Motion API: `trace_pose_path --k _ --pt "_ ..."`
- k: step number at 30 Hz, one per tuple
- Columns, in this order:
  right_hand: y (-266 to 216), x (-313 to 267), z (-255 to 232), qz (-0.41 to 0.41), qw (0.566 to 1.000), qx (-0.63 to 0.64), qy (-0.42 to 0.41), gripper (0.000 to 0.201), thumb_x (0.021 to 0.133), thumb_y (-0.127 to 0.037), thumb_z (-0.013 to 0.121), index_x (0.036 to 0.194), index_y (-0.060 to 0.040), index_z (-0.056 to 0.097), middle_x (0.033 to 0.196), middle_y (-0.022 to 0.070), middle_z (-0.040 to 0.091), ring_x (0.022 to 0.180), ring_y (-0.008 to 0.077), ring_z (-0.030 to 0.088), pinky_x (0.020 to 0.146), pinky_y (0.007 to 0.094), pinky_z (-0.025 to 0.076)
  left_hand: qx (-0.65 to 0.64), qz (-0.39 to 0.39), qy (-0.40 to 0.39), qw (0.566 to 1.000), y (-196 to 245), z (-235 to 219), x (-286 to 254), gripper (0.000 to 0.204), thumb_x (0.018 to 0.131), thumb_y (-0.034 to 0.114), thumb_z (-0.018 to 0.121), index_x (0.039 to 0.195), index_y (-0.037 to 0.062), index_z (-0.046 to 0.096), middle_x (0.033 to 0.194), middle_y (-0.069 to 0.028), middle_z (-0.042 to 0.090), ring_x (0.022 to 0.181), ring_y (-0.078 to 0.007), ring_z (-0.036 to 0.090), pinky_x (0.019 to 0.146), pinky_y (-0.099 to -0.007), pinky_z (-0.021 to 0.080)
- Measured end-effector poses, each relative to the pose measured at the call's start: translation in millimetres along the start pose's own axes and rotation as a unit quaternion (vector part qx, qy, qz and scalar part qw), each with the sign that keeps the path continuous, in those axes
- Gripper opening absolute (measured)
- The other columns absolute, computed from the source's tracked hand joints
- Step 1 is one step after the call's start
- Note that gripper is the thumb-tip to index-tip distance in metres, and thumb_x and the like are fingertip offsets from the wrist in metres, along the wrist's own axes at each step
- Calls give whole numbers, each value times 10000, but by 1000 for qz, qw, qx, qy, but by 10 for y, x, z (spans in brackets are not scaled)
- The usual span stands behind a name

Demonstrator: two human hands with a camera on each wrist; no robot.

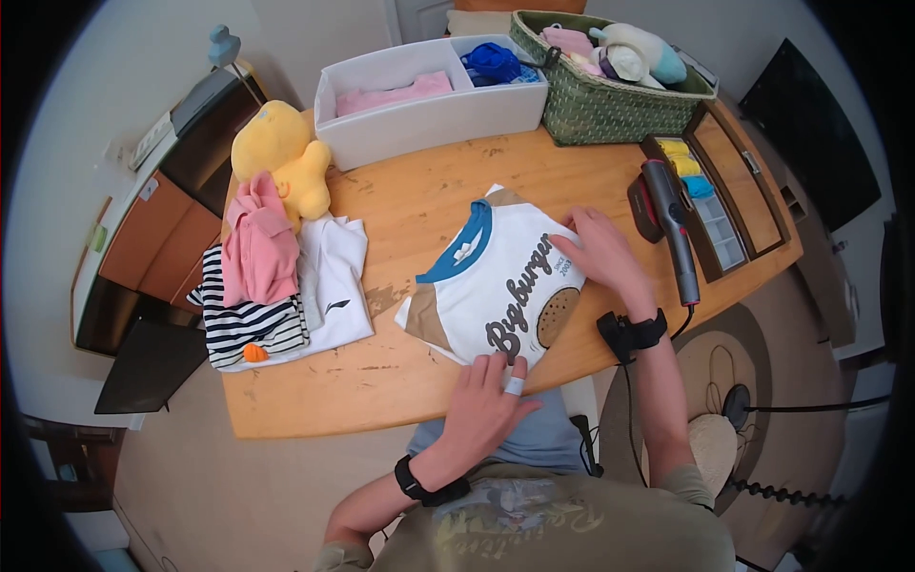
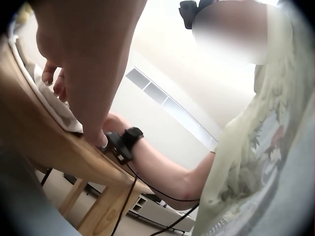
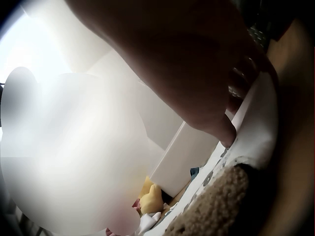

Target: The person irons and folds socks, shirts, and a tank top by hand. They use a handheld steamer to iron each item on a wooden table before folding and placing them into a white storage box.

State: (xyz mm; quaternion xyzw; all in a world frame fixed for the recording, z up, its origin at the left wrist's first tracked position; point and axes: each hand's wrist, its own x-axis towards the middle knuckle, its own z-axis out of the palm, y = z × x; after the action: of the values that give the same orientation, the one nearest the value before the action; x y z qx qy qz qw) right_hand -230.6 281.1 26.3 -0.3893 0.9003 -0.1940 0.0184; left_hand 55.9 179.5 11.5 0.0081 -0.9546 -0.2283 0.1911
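Observation:
A white T-shirt (image 1: 505,276) with a blue collar, tan sleeves and a "Big burger" print lies on the wooden table, its collar toward the far left. My right hand (image 1: 610,253) grips its right edge. Seen from the right wrist, the thumb (image 3: 227,136) rests on the printed side while white cloth rises beside the fingers. At the near edge, my left hand (image 1: 486,405) touches the shirt with outstretched fingertips, its thumb out to the side. The brown fuzzy burger patch (image 1: 559,316) sits between the hands.
Left on the table are a pile of folded clothes (image 1: 334,276) and a yellow plush toy (image 1: 276,143). A white fabric bin (image 1: 429,124) and green basket (image 1: 610,114) line the back. At right lie a hair styler (image 1: 675,229) with a cord and an open divided box (image 1: 729,243).

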Motion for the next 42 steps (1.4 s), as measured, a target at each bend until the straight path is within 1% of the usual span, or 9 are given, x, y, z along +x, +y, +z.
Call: trace_pose_path --k 7,14,19,22,25,29,31,34,42 --pt "-6 -278 76 57 998 7 13 330 988 -296 669 1063 17 598 999 231 698 982 451 668 827 512 535 71 43 -52 995 -348 -86 -56 411 828 79 718 1230 46 640 1065 -101 588 978 -293 564 816 -415 464" --pt "-51 -927 87 106 990 -5 95 280 1000 -288 673 1072 -24 611 987 176 667 964 393 657 795 496 530 99 54 -39 993 -713 -546 -79 233 887 107 747 1111 56 705 1093 -88 625 1049 -284 589 830 -421 464" --pt "153 -829 -682 42 939 -138 313 294 1008 -300 677 1176 -64 633 1064 131 649 971 380 636 822 490 521 89 110 -44 989 -710 -605 199 449 920 192 761 1334 67 643 1410 -131 584 1367 -326 511 1062 -462 444" --pt "508 -654 -945 69 925 -237 290 360 1007 -334 681 1222 -53 615 1058 156 669 963 397 658 819 483 535 117 90 -79 986 -667 -507 378 603 970 263 703 1509 75 509 1610 -175 414 1528 -357 347 1202 -552 310" --pt "671 -516 -1023 206 952 -187 129 494 1005 -372 691 1346 -37 564 987 201 688 952 430 684 832 500 547 129 42 -116 984 -806 -266 320 689 1021 339 623 1605 66 383 1703 -216 247 1599 -370 207 1241 -650 173" --pt "1278 -420 -778 184 977 69 83 687 1027 -405 673 1536 -53 373 861 184 690 762 335 729 672 444 590 120 13 -133 984 -868 -181 271 748 1041 405 577 1636 37 310 1717 -262 179 1614 -388 152 1220 -725 92" --pt "937 -438 -941 272 902 335 14 742 1044 -398 656 1596 -79 277 826 148 685 652 252 718 573 381 590 114 0 -120 986 -861 -184 255 776 1036 418 585 1637 23 294 1719 -261 177 1612 -397 154 1234 -698 103" --pt "1063 -493 -889 237 836 495 -10 748 1055 -385 644 1610 -102 230 812 105 672 539 143 652 477 281 542 102 -37 -85 990 -860 -177 183 805 1034 425 591 1634 -8 273 1717 -262 188 1609 -401 164 1257 -644 123" --pt "363 -607 -851 253 792 555 22 563 1118 -375 506 1607 -172 315 785 39 601 517 89 555 437 243 478 114 -60 -64 990 -813 -125 23 875 1021 451 612 1614 -79 249 1699 -258 247 1595 -392 215 1288 -560 146"
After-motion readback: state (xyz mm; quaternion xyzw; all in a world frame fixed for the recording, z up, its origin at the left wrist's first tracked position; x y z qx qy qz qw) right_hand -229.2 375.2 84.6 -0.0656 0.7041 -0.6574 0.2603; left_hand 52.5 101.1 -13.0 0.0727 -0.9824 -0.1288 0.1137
